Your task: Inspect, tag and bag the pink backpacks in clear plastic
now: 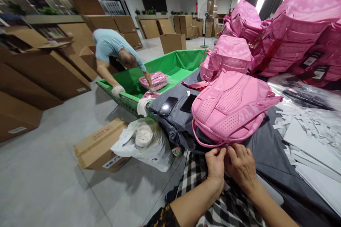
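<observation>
Dark sheeting [266,145] spreads beyond my left hand [215,165] and right hand [242,165], pinching side by side at the pink backpack [226,108] ahead, on what I cannot tell. Likely edge work, next needing a steady pinch.

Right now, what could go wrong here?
The nearest pink backpack lies near the front edge of the table; a tug by the left hand or right hand might drag it off. The leftmost phone, close to the side edge, could get knocked down. Loose white slips might scatter if brushed.
</observation>
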A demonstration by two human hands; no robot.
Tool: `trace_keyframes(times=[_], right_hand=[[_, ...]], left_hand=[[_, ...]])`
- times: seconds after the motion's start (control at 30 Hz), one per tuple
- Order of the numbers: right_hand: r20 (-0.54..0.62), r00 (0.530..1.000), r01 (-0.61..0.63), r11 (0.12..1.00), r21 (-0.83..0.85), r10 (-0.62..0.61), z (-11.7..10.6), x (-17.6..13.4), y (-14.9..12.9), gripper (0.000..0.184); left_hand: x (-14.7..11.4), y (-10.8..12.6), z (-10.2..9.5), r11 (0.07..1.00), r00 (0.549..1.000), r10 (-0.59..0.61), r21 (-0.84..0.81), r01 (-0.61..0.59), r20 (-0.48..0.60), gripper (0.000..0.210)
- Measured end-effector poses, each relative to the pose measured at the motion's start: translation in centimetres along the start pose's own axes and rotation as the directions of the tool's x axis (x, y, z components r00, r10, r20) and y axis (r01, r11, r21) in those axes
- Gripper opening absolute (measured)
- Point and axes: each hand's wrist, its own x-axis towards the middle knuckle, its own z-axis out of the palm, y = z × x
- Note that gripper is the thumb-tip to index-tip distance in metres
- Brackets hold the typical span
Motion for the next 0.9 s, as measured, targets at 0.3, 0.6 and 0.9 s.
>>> trace_keyframes(times=[0.3, 0.6, 0.9], right_hand=[[-0.050, 0.998, -0.034, 0.999, 0.032, 0.035, -0.2, 0.6, 0.4, 0.022], [0.172, 0.919, -0.393, 0.816, 0.424, 0.354, -1.1, 1.2, 0.8, 0.022], [0.147, 0.920, -0.390, 0.883, 0.261, 0.363, -1.0, 1.3, 0.7, 0.023]], left_hand=[[-1.7, 1.4, -2.0, 0.986, 0.984, 0.123, 0.094, -0.136, 0.127, 0.025], [0.7, -1.5, -0.4, 0.868, 0.911, -0.209, -0.361, 0.339, 0.355, 0.050], [0.4, -0.9, -1.0, 0.895, 0.865, -0.218, -0.260, 0.362, 0.452, 0.054]])
